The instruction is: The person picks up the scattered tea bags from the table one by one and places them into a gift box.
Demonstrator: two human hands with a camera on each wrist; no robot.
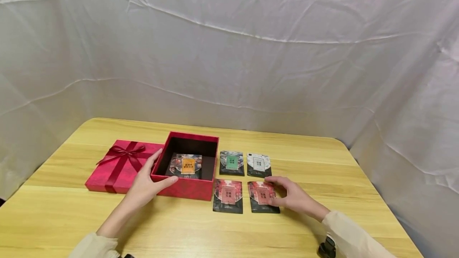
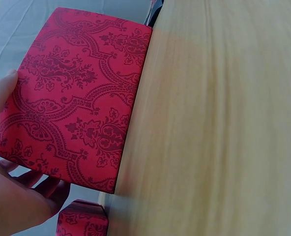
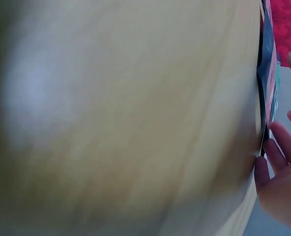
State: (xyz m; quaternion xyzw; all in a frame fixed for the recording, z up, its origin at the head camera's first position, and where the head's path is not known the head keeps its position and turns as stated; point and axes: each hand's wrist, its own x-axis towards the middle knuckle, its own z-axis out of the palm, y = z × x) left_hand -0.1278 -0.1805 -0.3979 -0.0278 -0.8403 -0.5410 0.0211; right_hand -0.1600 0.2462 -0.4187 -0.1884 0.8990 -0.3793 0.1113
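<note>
Slippage is the main risk, I'd say: the near R red-label pkt (image 1: 262, 192) lies flat on the table (image 1: 172, 226), & it's thin, so if the R hand (image 1: 295, 197) catches only a corner it could skid or crease, or the fingers might nudge the white-label pkt (image 1: 259, 164) just behind. Other worry: too hard a push from the L hand (image 1: 145, 184) might shift the red box (image 1: 186, 188) into the ribboned lid (image 1: 123, 166) on 1 side or the near L red-label pkt (image 1: 228, 195) on the other. L hand grips the box's near L corner, thumb along the front, fingers on the side; R hand has its fingers spread at the near R pkt's right edge, thumb over the print, index by the top corner, & I see no firm pinch. That pkt is approx rectangular, black at the bottom w/ a red scene up top & a pinkish label bearing dark characters, same look as its match to the L, w/ a gap btwn the 2. Green-label pkt (image 1: 231, 161) makes up the back row w/ the white; an orange-label pkt (image 1: 187, 165) lies inside the open box, against dark lining
</note>
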